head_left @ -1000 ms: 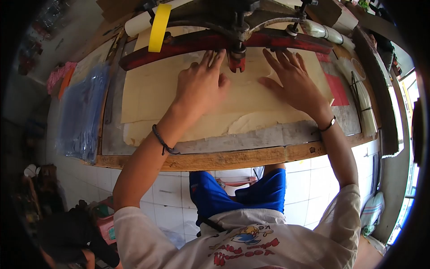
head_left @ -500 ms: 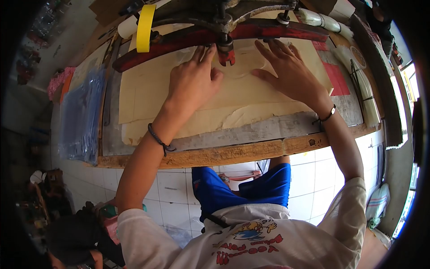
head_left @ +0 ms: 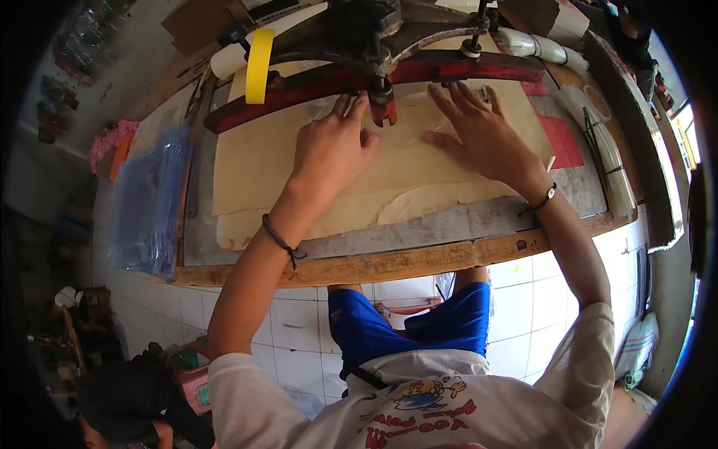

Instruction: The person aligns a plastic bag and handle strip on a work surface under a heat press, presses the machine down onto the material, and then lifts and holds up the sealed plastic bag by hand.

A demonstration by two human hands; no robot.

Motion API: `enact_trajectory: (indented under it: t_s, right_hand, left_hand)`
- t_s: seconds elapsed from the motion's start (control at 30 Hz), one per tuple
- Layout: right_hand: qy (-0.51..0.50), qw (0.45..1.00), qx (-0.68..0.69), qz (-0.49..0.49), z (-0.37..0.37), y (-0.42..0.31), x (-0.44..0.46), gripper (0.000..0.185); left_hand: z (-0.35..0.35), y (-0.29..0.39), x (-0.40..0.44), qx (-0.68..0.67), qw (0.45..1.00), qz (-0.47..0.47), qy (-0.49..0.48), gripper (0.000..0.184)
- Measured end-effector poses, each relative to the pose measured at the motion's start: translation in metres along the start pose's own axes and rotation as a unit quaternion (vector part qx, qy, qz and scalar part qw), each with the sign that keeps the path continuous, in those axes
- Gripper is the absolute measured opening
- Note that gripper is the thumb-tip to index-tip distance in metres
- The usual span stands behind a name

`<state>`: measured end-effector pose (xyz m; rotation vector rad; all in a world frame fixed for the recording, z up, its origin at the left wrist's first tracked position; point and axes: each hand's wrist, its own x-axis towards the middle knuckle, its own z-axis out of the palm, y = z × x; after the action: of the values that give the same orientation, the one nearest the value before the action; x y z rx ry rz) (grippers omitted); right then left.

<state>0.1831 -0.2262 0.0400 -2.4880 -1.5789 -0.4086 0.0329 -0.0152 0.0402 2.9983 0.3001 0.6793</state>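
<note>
your left hand [head_left: 329,153], fingers extended; right hand [head_left: 490,146], fingers spread: both on broad cream paper-like sheet [head_left: 404,176] atop grey surface [head_left: 359,239], before long red bar [head_left: 321,87]. seemingly positioning step; next calls for even pressure.

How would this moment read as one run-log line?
left hand: on tan sheet | right hand: on tan sheet, palm down | red bar: ahead of both hands

Red lettering [head_left: 453,412] ran in rows across the front of the person's pale shirt [head_left: 516,396], just below a cartoon figure [head_left: 422,394], too distorted to read with certainty, while small dark characters [head_left: 284,15] on a pale strip behind the red bar [head_left: 321,86] were likewise illegible.
</note>
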Motion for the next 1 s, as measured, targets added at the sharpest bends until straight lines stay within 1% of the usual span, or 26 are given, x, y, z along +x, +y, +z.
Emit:
enact_trajectory:
  t_s: [0.13,0.23,0.33,0.4,0.53,0.63,0.73,0.83,0.93,1.0]
  right_hand:
    - [-0.006,1.0,-0.014,0.002,-0.002,-0.003,0.0,0.082]
    - [0.007,1.0,-0.023,-0.004,0.0,-0.003,-0.001,0.083]
    - [0.009,0.999,-0.032,-0.007,0.001,-0.003,0.0,0.084]
    - [-0.002,1.0,-0.012,-0.002,0.001,-0.003,0.001,0.086]
    - [-0.002,1.0,0.002,0.005,0.002,-0.004,-0.001,0.089]
    - [-0.018,1.0,-0.011,0.011,0.002,-0.005,0.001,0.086]
    - [-0.019,1.0,-0.014,0.009,-0.001,-0.006,0.0,0.086]
    - [-0.026,0.999,-0.016,0.011,-0.002,-0.008,0.0,0.087]
    - [-0.003,1.0,-0.009,0.003,0.003,-0.005,0.0,0.091]
    - [-0.004,1.0,-0.004,0.001,0.003,-0.004,0.001,0.091]
  left_hand:
    - [0.005,-0.003,-0.001,0.005,0.999,0.017,0.032,0.055]
    - [0.005,-0.001,-0.002,0.001,1.0,0.011,0.019,0.041]
    - [0.008,0.0,-0.004,0.026,0.999,0.01,0.024,0.043]
    - [0.01,-0.001,-0.004,0.034,0.999,0.011,0.025,0.044]
    - [0.008,-0.001,-0.004,0.027,0.999,0.015,0.028,0.048]
    - [0.013,-0.004,-0.003,0.032,0.999,0.013,0.034,0.057]
    - [0.014,-0.006,-0.001,0.03,0.999,0.013,0.018,0.057]
    - [0.017,-0.006,-0.002,0.042,0.998,0.018,0.04,0.057]
    - [0.019,-0.006,-0.002,0.053,0.997,0.023,0.047,0.057]
    - [0.019,-0.005,-0.001,0.059,0.997,0.021,0.043,0.057]
